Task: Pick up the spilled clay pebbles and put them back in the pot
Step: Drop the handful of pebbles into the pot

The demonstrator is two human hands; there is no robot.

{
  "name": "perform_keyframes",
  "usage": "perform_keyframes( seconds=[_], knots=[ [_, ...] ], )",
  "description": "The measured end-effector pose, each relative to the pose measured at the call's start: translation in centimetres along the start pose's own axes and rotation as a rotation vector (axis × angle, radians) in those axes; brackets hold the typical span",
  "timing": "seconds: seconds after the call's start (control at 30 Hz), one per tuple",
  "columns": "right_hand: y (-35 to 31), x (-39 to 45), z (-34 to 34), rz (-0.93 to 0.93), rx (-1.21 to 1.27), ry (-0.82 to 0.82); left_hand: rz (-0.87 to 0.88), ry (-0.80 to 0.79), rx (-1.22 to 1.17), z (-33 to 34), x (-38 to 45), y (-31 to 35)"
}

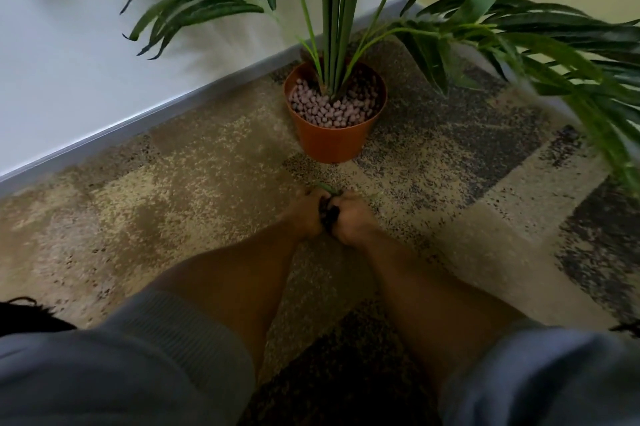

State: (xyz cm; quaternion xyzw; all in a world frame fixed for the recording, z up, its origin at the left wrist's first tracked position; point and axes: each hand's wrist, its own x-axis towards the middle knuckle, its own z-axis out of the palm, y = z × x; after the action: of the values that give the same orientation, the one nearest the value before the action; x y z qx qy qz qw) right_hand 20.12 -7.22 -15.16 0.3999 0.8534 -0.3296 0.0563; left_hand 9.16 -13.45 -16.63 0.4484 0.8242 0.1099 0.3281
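Note:
An orange plastic pot (330, 141) stands on the carpet in the corner, filled with pale pinkish clay pebbles (332, 110) around the stems of a palm plant. My left hand (304, 214) and my right hand (349, 217) are side by side on the carpet a short way in front of the pot, fingers curled inward. Between them sits a dark clump of pebbles (328, 212), cupped by both hands. A thin green leaf tip shows just beyond my fingers. The frame is blurred, so single pebbles in my hands are hard to make out.
The palm's long fronds (554, 44) spread wide over the right side and upper left. A grey skirting board (138, 120) runs along the white wall at left. Patchy beige and dark carpet (173, 200) covers the floor. My grey sleeves fill the bottom.

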Motion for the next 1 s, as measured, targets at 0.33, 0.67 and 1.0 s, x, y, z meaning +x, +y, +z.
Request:
perform_keyframes(
  seconds=[0.33, 0.67, 1.0],
  knots=[
    [-0.7, 0.3, 0.0, 0.015, -0.18, -0.031, -0.035, 0.039, -0.003, 0.3, -0.9, 0.0],
    [-0.9, -0.4, -0.3, 0.06, -0.225, -0.001, -0.113, 0.053, 0.035, 0.8, -2.0, 0.5],
    [-1.3, -0.3, -0.2, 0.093, -0.327, -0.004, -0.215, 0.111, -0.11, 0.6, -2.7, 0.6]
  ],
)
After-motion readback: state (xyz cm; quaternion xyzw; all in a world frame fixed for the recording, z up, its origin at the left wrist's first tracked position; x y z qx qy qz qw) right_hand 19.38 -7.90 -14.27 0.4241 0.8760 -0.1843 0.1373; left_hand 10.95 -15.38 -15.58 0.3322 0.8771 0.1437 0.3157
